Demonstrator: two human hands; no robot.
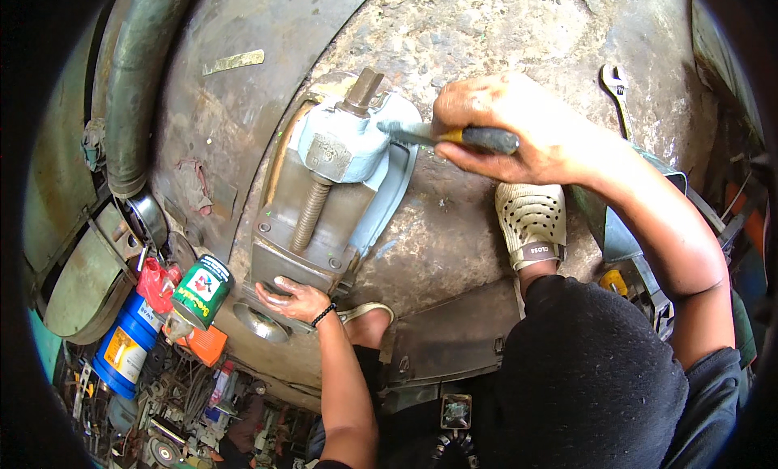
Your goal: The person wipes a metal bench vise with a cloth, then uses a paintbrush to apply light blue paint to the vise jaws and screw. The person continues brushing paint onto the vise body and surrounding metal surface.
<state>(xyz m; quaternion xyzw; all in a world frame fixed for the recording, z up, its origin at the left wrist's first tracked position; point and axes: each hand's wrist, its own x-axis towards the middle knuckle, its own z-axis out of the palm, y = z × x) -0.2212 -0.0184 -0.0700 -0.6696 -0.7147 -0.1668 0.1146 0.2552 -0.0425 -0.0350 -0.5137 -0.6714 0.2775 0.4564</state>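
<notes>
A heavy machine vise (348,149) stands on the floor before me, its end block coated light blue and its threaded screw (310,215) bare. My right hand (506,132) is closed around a black-and-yellow-handled tool (486,139). The flat, blue-grey end of that tool touches the right side of the blue block; whether it is bristle or blade I cannot make out. Against the vise's near end lies my left hand (301,299), fingers stretched out and apart. A round metal disc (261,323) shows just below it.
An adjustable wrench (617,96) lies at the far right. To the left are a green can (203,291), a blue canister (128,349) and a thick pipe (142,88). A flat metal strip (233,62) rests on the sheet beyond. My feet flank the work area.
</notes>
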